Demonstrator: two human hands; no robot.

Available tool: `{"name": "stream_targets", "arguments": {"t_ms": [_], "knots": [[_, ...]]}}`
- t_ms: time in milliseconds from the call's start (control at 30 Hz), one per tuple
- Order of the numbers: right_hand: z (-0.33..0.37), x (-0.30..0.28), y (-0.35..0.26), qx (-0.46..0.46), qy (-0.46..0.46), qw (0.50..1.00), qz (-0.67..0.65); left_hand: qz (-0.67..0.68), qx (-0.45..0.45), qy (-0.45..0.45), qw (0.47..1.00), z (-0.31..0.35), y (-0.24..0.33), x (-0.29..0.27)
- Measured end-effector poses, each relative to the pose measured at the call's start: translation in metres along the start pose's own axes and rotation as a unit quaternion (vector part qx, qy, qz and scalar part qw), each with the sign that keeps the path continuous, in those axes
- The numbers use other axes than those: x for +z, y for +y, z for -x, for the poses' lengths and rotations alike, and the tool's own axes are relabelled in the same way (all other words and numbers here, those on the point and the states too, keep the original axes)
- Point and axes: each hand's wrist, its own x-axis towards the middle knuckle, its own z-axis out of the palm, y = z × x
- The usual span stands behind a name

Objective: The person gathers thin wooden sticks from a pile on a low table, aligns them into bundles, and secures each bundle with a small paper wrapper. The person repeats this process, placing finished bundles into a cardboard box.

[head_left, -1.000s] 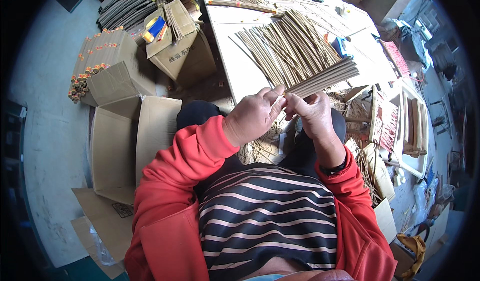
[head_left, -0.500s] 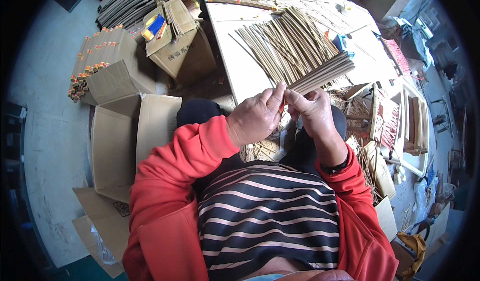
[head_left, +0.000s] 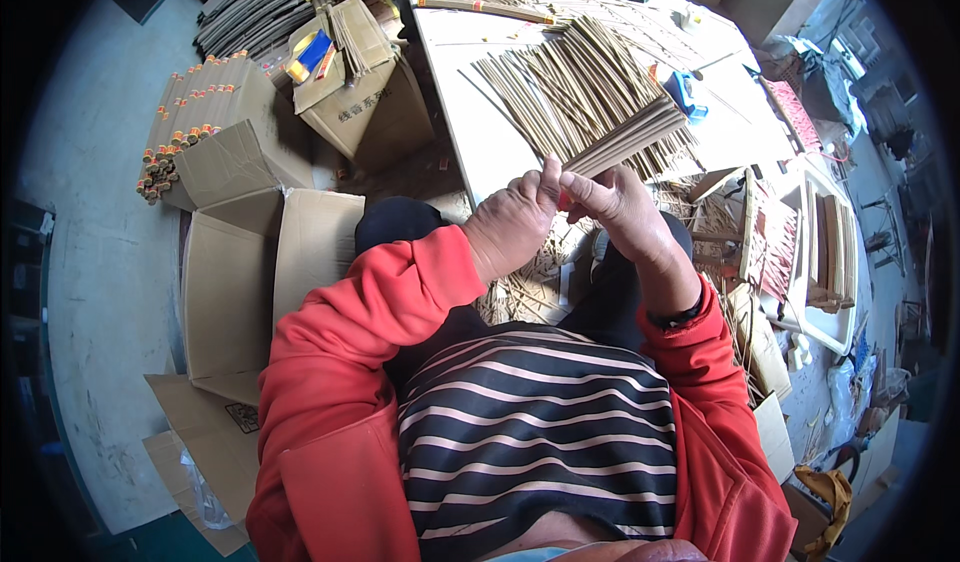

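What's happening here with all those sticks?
A person at a white table holds a bundle of brown sticks in the right grip. The left grip is close beside it, at the bundle's near end. Something red shows between them, mostly hidden. More sticks lie loose on the table, and banded bundles are stacked off to the left.

Left hand (head_left: 512, 220): bent fingers right at the near end of the stick bundle (head_left: 632, 136)
Right hand (head_left: 622, 210): wrapped round that bundle, thumb uppermost
White table (head_left: 728, 130): loose sticks (head_left: 560, 77) spread just past those 2 hands
Over there, beside the person: 1 open cardboard box (head_left: 228, 307)
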Motion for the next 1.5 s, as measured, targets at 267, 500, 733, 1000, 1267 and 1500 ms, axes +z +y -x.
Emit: {"name": "stream_targets", "arguments": {"t_ms": [267, 500, 733, 1000, 1267, 1500], "knots": [[-0.003, -0.004, -0.007, 0.047, -0.048, 0.998, -0.014, 0.053, -0.024, -0.011, 0.998, -0.003, -0.001, -0.008], [-0.003, -0.006, -0.007, 0.042, -0.041, 0.998, 0.015, 0.122, -0.016, 0.009, 0.992, -0.004, -0.005, -0.014], [-0.007, -0.006, 0.000, -0.087, -0.024, 0.992, 0.085, 0.127, -0.025, 0.011, 0.992, -0.004, -0.001, -0.016], [-0.004, -0.004, -0.007, 0.028, -0.060, 0.997, -0.031, 0.140, -0.031, 0.008, 0.990, -0.006, -0.003, -0.014], [-0.003, -0.003, -0.011, 0.029, -0.053, 0.996, -0.059, 0.154, -0.034, 0.015, 0.987, -0.007, -0.003, -0.017], [-0.001, -0.004, -0.017, 0.031, -0.048, 0.998, -0.017, 0.214, -0.055, 0.005, 0.975, -0.008, -0.002, -0.020]]}}
